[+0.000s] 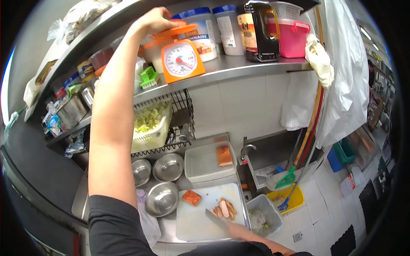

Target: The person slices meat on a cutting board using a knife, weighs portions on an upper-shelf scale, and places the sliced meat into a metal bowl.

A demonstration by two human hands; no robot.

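Observation:
My left hand (156,20) is raised to the upper shelf, at the orange tray on top of an orange kitchen scale (183,61); its fingers are bent over something reddish that is mostly hidden. Low in the view, my right hand (237,231) is closed around the handle of a knife (216,219). The blade lies over the white cutting board (194,226), beside sliced meat (225,209). A separate reddish-brown piece of meat (191,197) rests on the board's upper left part.
Metal bowls (168,167) stand left of a plastic tub (205,174) holding a meat slab (224,155). A basket of chopped greens (150,123) sits on the wire rack. Jars and a dark bottle (261,32) line the shelf. The sink (273,158) is at right.

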